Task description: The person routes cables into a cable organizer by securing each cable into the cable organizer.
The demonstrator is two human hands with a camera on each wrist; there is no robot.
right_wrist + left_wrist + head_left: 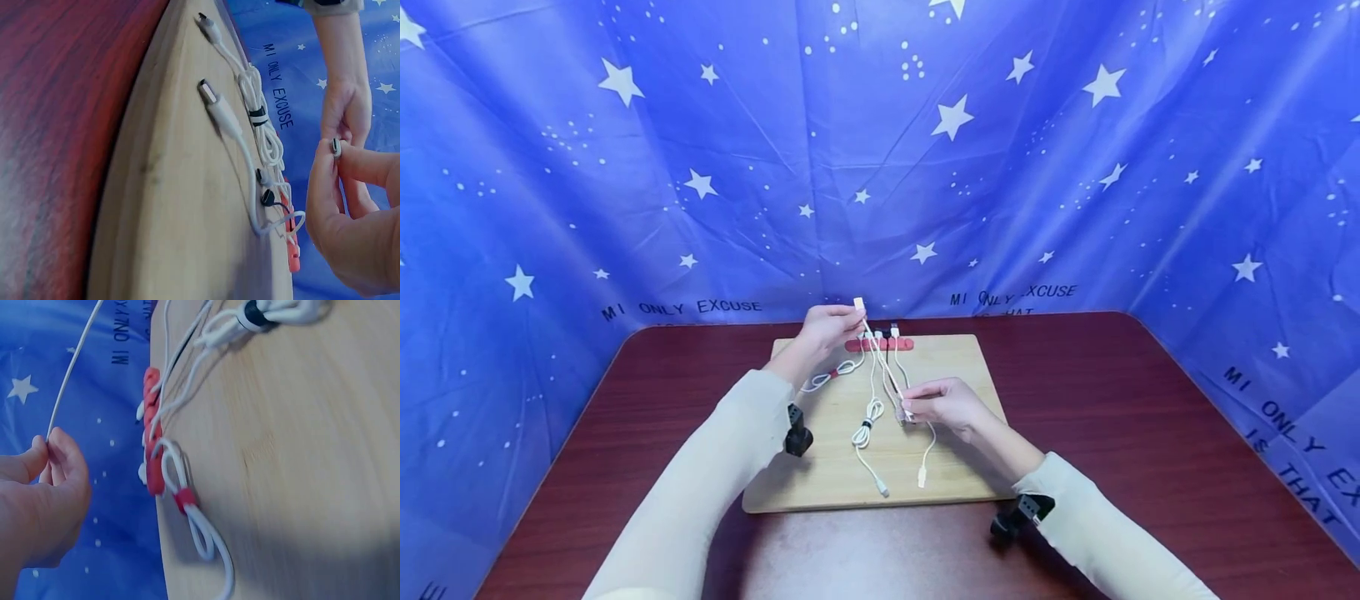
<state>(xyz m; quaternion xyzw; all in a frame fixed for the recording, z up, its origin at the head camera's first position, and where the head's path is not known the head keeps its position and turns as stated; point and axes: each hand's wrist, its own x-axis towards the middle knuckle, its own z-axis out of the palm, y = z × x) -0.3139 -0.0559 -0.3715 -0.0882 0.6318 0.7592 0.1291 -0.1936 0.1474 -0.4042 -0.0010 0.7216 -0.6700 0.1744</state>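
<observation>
A thin white charging cable [883, 364] stretches between both hands over the board. My left hand [831, 325] pinches it just below its white plug [859, 304], above the far edge of the board. Lower and to the right, my right hand [947, 406] pinches the other end between thumb and fingers; the small metal connector tip [336, 148] pokes out of the grip in the right wrist view. Behind the cable, a red cable clip strip [152, 425] sits along the board's far edge, with several cables running through its slots.
On the wooden board [797, 487] lie a coiled white cable with a black tie [867, 425], a looped white cable with a red tie [185, 499] and a loose white cable's plug [225, 119]. A dark red table [1097, 433] is underneath; a blue star curtain [850, 150] hangs behind.
</observation>
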